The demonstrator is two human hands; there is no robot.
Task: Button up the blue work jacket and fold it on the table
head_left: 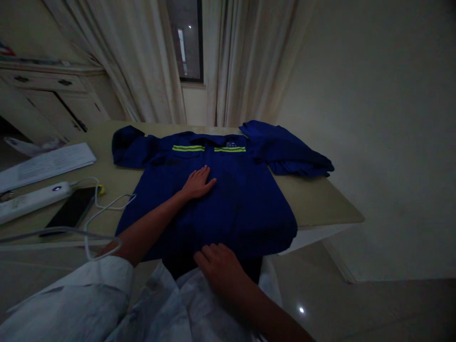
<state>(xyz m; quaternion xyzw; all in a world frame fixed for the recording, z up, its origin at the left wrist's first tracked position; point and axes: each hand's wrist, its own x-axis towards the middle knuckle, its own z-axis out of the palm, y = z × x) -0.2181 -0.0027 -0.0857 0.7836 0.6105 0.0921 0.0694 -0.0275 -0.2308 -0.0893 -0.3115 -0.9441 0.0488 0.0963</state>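
A dark blue work shirt (242,199) with yellow-green reflective stripes across the chest lies spread flat on a beige table (320,199), collar toward the far side. My left hand (197,183) rests flat on the shirt's chest, fingers stretched out and together. My right hand (219,268) is at the shirt's lower hem near the table's front edge, fingers curled over the cloth; whether it grips the hem is unclear. The right sleeve (288,152) lies bunched toward the table's right corner, the left sleeve (128,147) folded at the left.
On the table's left lie a black phone (73,209), a white power strip (32,199) with white cables (103,209), and printed papers (46,164). Curtains and a dark window stand behind; a cabinet (42,95) is at the far left. Tiled floor lies to the right.
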